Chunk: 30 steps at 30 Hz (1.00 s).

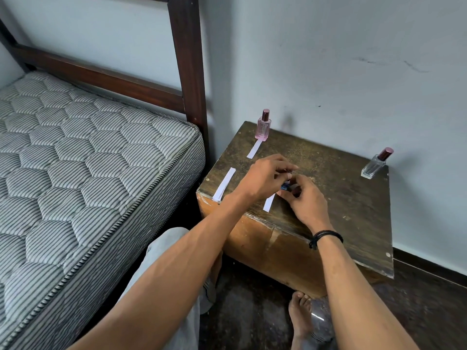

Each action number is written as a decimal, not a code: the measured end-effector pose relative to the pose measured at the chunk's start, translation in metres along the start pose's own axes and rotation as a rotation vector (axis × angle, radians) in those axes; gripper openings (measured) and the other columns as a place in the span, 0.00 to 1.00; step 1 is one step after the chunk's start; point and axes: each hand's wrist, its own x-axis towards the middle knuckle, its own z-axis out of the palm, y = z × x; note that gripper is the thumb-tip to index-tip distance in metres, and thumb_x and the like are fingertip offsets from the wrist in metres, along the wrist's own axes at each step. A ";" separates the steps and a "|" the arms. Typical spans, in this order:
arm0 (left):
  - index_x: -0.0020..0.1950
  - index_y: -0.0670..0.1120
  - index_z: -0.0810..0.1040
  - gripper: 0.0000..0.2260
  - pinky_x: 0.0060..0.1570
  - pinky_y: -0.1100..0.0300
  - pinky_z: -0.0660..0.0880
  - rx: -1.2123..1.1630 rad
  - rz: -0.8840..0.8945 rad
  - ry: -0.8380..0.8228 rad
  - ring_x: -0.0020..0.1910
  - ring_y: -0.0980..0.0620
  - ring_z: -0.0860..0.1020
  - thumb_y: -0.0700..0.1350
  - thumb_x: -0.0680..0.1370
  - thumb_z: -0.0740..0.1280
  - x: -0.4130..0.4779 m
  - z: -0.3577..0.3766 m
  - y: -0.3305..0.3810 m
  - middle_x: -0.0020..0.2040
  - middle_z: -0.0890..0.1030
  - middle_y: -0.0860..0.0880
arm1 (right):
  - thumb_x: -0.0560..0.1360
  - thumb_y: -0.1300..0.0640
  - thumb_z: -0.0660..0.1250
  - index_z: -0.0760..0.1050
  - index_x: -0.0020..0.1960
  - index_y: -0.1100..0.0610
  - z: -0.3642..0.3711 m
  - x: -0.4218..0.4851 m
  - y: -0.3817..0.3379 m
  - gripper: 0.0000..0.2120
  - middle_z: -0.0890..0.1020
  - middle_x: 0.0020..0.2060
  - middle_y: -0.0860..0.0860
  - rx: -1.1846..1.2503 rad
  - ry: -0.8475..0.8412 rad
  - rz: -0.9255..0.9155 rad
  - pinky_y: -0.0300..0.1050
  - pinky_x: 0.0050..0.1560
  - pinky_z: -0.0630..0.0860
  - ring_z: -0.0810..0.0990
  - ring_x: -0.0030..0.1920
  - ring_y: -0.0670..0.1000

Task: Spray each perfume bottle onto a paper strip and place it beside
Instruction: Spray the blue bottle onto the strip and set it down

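Observation:
A small dark blue perfume bottle sits between both hands over the middle of the wooden stool. My right hand is wrapped around its body and my left hand pinches at its top; most of the bottle is hidden by fingers. A paper strip lies on the stool just under my hands. A pink bottle stands at the back left corner with a strip lying in front of it. A clear bottle with a dark cap stands at the back right. Spare strips lie at the front left edge.
A striped mattress on a dark wooden bed frame is close on the left of the stool. The wall is right behind the stool. My knee in grey trousers and my bare foot are on the dark floor below.

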 end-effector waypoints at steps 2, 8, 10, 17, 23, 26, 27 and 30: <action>0.57 0.48 0.86 0.10 0.55 0.53 0.79 0.010 0.006 0.015 0.51 0.55 0.81 0.40 0.77 0.70 0.000 0.001 0.000 0.53 0.84 0.53 | 0.76 0.46 0.74 0.76 0.53 0.46 -0.001 0.001 0.000 0.10 0.76 0.45 0.41 0.006 0.000 -0.003 0.46 0.42 0.71 0.77 0.45 0.48; 0.57 0.46 0.86 0.10 0.54 0.51 0.79 0.028 0.019 0.040 0.52 0.53 0.82 0.40 0.77 0.70 0.000 0.006 -0.001 0.53 0.84 0.51 | 0.76 0.46 0.74 0.74 0.51 0.44 -0.002 0.001 0.000 0.10 0.77 0.45 0.42 0.007 -0.009 -0.008 0.47 0.41 0.71 0.77 0.45 0.49; 0.57 0.46 0.86 0.10 0.54 0.50 0.79 0.032 0.024 0.040 0.53 0.52 0.82 0.40 0.78 0.69 0.000 0.007 -0.001 0.53 0.84 0.51 | 0.76 0.46 0.74 0.75 0.52 0.46 -0.002 0.001 0.001 0.10 0.77 0.45 0.42 0.007 -0.007 -0.004 0.47 0.41 0.71 0.77 0.45 0.49; 0.57 0.45 0.85 0.10 0.55 0.51 0.79 0.050 0.040 0.039 0.53 0.51 0.82 0.39 0.78 0.69 -0.001 0.007 -0.001 0.54 0.84 0.51 | 0.76 0.47 0.74 0.76 0.55 0.47 -0.001 0.002 0.002 0.11 0.76 0.46 0.41 -0.012 0.001 -0.002 0.46 0.41 0.71 0.77 0.45 0.48; 0.58 0.46 0.85 0.11 0.56 0.51 0.79 0.026 0.035 0.051 0.54 0.52 0.82 0.38 0.78 0.69 -0.005 0.010 -0.002 0.54 0.84 0.51 | 0.76 0.46 0.74 0.72 0.50 0.42 0.001 0.000 0.005 0.11 0.76 0.44 0.39 -0.005 -0.002 -0.008 0.47 0.41 0.72 0.78 0.45 0.48; 0.58 0.46 0.85 0.11 0.57 0.52 0.78 0.010 0.020 0.037 0.54 0.52 0.82 0.37 0.78 0.69 -0.009 0.010 -0.003 0.54 0.84 0.51 | 0.76 0.45 0.74 0.72 0.50 0.42 0.003 -0.004 0.004 0.10 0.77 0.44 0.40 0.000 -0.004 -0.012 0.47 0.40 0.73 0.78 0.45 0.48; 0.58 0.46 0.85 0.11 0.57 0.53 0.78 0.001 0.018 0.031 0.54 0.53 0.81 0.37 0.78 0.69 -0.009 0.009 -0.002 0.54 0.84 0.51 | 0.76 0.45 0.74 0.73 0.51 0.43 0.003 -0.004 0.004 0.10 0.77 0.44 0.41 0.002 -0.002 -0.013 0.47 0.40 0.73 0.78 0.45 0.48; 0.59 0.47 0.85 0.13 0.57 0.54 0.78 -0.034 0.010 -0.001 0.53 0.54 0.81 0.36 0.78 0.69 -0.004 0.005 -0.001 0.54 0.84 0.52 | 0.76 0.45 0.73 0.76 0.55 0.46 -0.001 0.000 0.003 0.12 0.78 0.46 0.41 0.008 0.010 -0.007 0.47 0.41 0.73 0.78 0.45 0.48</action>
